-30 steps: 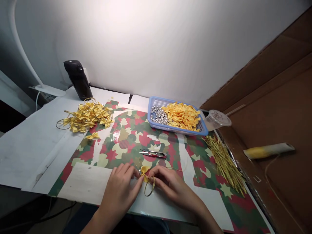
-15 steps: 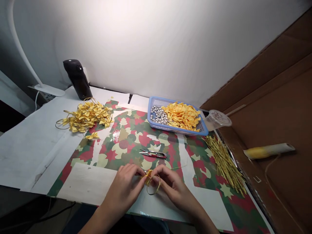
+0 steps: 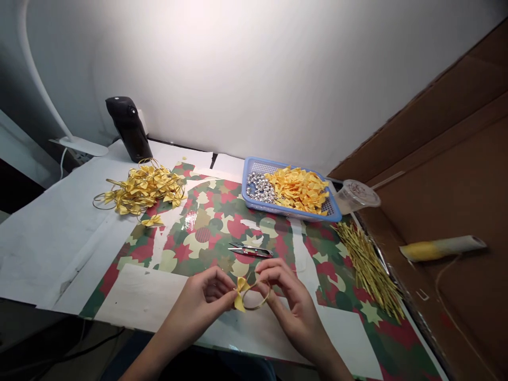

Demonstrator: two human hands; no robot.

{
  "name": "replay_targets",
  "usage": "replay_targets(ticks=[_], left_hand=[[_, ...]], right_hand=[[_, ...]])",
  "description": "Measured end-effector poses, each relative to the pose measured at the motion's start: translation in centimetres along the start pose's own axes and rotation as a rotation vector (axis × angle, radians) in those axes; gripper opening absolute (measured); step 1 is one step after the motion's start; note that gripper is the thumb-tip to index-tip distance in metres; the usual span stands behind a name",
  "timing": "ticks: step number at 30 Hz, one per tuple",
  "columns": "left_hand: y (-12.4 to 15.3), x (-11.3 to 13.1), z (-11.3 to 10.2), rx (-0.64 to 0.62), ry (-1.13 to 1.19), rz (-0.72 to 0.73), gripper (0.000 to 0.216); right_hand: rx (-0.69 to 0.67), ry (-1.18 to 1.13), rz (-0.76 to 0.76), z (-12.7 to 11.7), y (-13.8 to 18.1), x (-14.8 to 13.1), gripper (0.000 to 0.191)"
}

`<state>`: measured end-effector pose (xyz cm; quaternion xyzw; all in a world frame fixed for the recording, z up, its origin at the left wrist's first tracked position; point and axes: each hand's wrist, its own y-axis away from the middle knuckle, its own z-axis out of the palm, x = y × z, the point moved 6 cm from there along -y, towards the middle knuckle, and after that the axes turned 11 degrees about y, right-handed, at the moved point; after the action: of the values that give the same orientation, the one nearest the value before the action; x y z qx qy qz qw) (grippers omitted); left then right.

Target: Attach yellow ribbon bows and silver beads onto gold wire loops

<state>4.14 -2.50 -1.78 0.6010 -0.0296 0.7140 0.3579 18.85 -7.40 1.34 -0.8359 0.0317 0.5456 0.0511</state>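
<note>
Both my hands meet near the table's front edge over a small yellow ribbon bow (image 3: 240,294) with a thin gold cord loop (image 3: 257,301). My left hand (image 3: 202,299) pinches the bow between thumb and fingers. My right hand (image 3: 286,293) has its fingers closed on the gold loop beside the bow. The piece is held a little above the camouflage-patterned sheet (image 3: 206,233).
Small red-handled snips (image 3: 250,250) lie just beyond my hands. A blue basket (image 3: 254,165) holds yellow bows and silver bells. A pile of finished bows (image 3: 143,188) lies at the left, gold cord pieces (image 3: 367,264) at the right. A cardboard wall (image 3: 448,174) stands at the right.
My hands have turned the bow and lifted it slightly. The gold loop has swung from hanging toward me round to the right, and my right hand has shifted rightward with it.
</note>
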Motion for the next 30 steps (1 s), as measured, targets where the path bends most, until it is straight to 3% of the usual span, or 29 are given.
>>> replay_targets(ticks=[4,13,21,25,30], left_hand=[[0.0,-0.1,-0.1,-0.02,0.021,-0.007,0.027],[0.0,0.1,-0.2,-0.016,0.06,-0.012,0.027],[0.0,-0.4,0.0,-0.038,0.063,-0.035,0.031],[0.1,-0.4,-0.2,-0.023,0.021,-0.057,0.028],[0.3,0.0,0.0,-0.086,-0.084,-0.042,0.025]], right_hand=[[-0.148,-0.082,0.101,1.1,0.7,0.3,0.02],[-0.053,-0.282,0.285,2.0,1.5,2.5,0.034],[-0.056,-0.479,0.414,2.9,1.3,4.8,0.033],[-0.032,-0.617,0.41,2.9,0.9,4.3,0.027],[-0.082,-0.535,0.326,2.5,0.0,2.7,0.024]])
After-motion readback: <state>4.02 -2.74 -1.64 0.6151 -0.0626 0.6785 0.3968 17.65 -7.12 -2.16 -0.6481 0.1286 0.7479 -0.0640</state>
